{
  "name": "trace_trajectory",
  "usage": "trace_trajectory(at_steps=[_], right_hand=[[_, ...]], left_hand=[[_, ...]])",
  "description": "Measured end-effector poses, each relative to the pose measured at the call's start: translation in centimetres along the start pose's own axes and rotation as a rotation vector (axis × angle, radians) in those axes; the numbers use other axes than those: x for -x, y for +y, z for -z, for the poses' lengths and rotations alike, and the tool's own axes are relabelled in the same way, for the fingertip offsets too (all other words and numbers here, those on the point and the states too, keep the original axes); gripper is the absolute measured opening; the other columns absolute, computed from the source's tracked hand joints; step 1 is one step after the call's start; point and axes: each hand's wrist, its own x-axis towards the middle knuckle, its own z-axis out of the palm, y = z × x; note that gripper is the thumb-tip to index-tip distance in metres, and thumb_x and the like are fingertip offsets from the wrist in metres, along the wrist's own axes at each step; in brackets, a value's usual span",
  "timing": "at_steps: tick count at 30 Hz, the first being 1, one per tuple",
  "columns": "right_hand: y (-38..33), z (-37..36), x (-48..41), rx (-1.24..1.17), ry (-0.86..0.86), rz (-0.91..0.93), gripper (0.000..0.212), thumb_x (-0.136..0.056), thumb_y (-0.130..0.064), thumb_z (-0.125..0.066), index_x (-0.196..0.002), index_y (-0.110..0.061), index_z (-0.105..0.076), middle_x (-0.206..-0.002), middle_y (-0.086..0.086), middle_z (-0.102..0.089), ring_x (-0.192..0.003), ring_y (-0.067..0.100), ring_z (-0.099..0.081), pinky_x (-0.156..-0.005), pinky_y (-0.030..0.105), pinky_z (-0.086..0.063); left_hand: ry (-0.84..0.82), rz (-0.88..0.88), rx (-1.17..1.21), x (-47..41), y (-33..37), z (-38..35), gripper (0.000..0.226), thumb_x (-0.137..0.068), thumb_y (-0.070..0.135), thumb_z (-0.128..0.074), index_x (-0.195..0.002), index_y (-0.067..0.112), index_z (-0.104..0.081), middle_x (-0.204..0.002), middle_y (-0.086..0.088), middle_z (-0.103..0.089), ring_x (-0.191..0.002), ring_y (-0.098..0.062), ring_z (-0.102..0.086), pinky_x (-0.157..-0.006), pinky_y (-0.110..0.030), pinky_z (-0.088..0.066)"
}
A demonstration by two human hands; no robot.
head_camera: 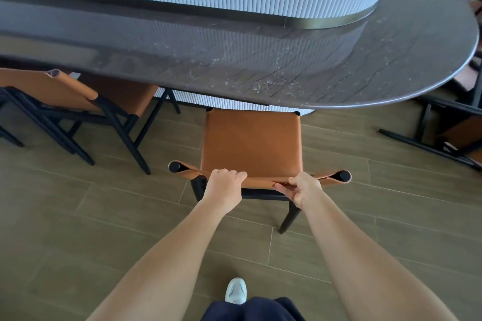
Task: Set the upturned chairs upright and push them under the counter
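I note the upright tan leather chair (251, 143) at centre, its far seat edge meeting the dark tabletop (365, 73) rim, left grip (225, 185) curled over its backrest, right grip (302, 189) pinching it.

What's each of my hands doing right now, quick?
Left hand: closed, gripping the top of the backrest of the orange chair.
Right hand: closed, gripping the same backrest.

A navy garment (253, 310) at the waist, 1 pale sneaker (236, 290).
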Motion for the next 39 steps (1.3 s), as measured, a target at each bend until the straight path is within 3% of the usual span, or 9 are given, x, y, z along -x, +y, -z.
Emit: trace_trajectory(at_steps=[6, 12, 18, 21, 24, 28, 31, 34, 39], right_hand=[[0.0, -0.3, 0.4, 0.004, 0.021, 0.027, 0.019, -0.093, 0.012, -0.044, -0.107, 0.004, -0.053, -0.097, 0.023, -0.066, -0.071, 0.037, -0.071, -0.042, 0.032, -0.056], [0.1, -0.4, 0.6, 0.023, 0.061, 0.030, 0.014, -0.093, 0.010, -0.048, -0.102, 0.004, -0.055, -0.090, 0.022, -0.068, -0.069, 0.035, -0.071, -0.042, 0.032, -0.056], [0.1, -0.2, 0.6, 0.057, 0.066, 0.035, 0.007, -0.094, 0.005, -0.054, -0.100, 0.004, -0.056, -0.077, 0.023, -0.071, -0.060, 0.031, -0.072, -0.042, 0.033, -0.056], [0.1, 0.4, 0.5, 0.152, 0.086, 0.070, 0.011, -0.091, -0.004, -0.065, -0.099, 0.003, -0.059, -0.070, 0.017, -0.073, -0.059, 0.026, -0.072, -0.045, 0.033, -0.056], [0.3, 1.0, 0.5, 0.274, 0.154, 0.144, 0.026, -0.085, -0.016, -0.076, -0.100, 0.001, -0.063, -0.077, 0.013, -0.074, -0.061, 0.021, -0.072, -0.047, 0.029, -0.055], [1.7, 1.3, 0.5, 0.281, 0.187, 0.200, 0.040, -0.082, -0.035, -0.077, -0.098, -0.002, -0.064, -0.082, 0.011, -0.072, -0.065, 0.021, -0.071, -0.046, 0.028, -0.055], [2.9, 1.8, 0.4, 0.219, 0.174, 0.157, 0.048, -0.083, -0.050, -0.070, -0.101, -0.006, -0.064, -0.096, 0.007, -0.068, -0.080, 0.023, -0.070, -0.059, 0.032, -0.057], [2.8, 2.1, 0.3, 0.113, 0.126, 0.092, 0.050, -0.085, -0.052, -0.068, -0.106, -0.007, -0.063, -0.104, 0.008, -0.063, -0.088, 0.027, -0.067, -0.073, 0.039, -0.058], [0.6, 1.7, 0.0, -0.168, -0.073, 0.050, 0.047, -0.089, -0.030, -0.068, -0.126, -0.007, -0.051, -0.118, 0.017, -0.061, -0.098, 0.033, -0.065, -0.069, 0.042, -0.057]], left_hand=[[0.042, -0.030, 0.095, -0.4, -0.7, -0.4, 0.057, -0.086, -0.005, -0.043, -0.135, 0.023, -0.048, -0.126, 0.005, -0.060, -0.115, -0.017, -0.054, -0.101, -0.032, -0.033], [0.004, -0.018, 0.099, -0.4, -1.0, -0.7, 0.069, -0.091, -0.006, -0.043, -0.149, 0.028, -0.031, -0.154, 0.004, -0.037, -0.142, -0.014, -0.030, -0.115, -0.032, -0.017], [-0.024, -0.025, 0.143, -0.4, -0.5, -0.4, 0.071, -0.093, -0.005, -0.041, -0.153, 0.024, -0.019, -0.159, 0.000, -0.026, -0.148, -0.018, -0.014, -0.119, -0.032, -0.009], [-0.005, 0.019, 0.509, 0.4, -0.6, 0.0, 0.061, -0.096, -0.001, -0.037, -0.149, 0.029, -0.033, -0.156, 0.003, -0.030, -0.146, -0.014, -0.017, -0.114, -0.019, -0.014], [0.017, 0.195, 1.146, 1.5, -1.0, 1.5, 0.048, -0.096, 0.012, -0.046, -0.138, 0.037, -0.051, -0.141, 0.014, -0.049, -0.119, -0.007, -0.049, -0.080, -0.004, -0.038], [0.171, 0.418, 1.582, 2.2, -1.4, 3.3, 0.021, -0.091, 0.025, -0.060, -0.107, 0.025, -0.073, -0.104, 0.011, -0.073, -0.105, -0.003, -0.063, -0.099, -0.026, -0.032], [0.268, 0.627, 1.801, 2.8, -1.5, 2.7, 0.020, -0.095, 0.019, -0.054, -0.099, 0.010, -0.072, -0.091, -0.004, -0.076, -0.088, -0.015, -0.073, -0.096, -0.033, -0.048], [0.247, 0.904, 1.864, 2.9, -1.4, 1.3, 0.028, -0.097, 0.030, -0.054, -0.100, 0.006, -0.069, -0.093, -0.009, -0.075, -0.080, -0.019, -0.074, -0.080, -0.032, -0.053], [0.050, 1.028, 2.156, 1.1, -1.1, 1.1, 0.048, -0.086, 0.043, -0.069, -0.120, 0.018, -0.046, -0.114, -0.016, -0.058, -0.095, -0.038, -0.067, -0.085, -0.049, -0.056]])
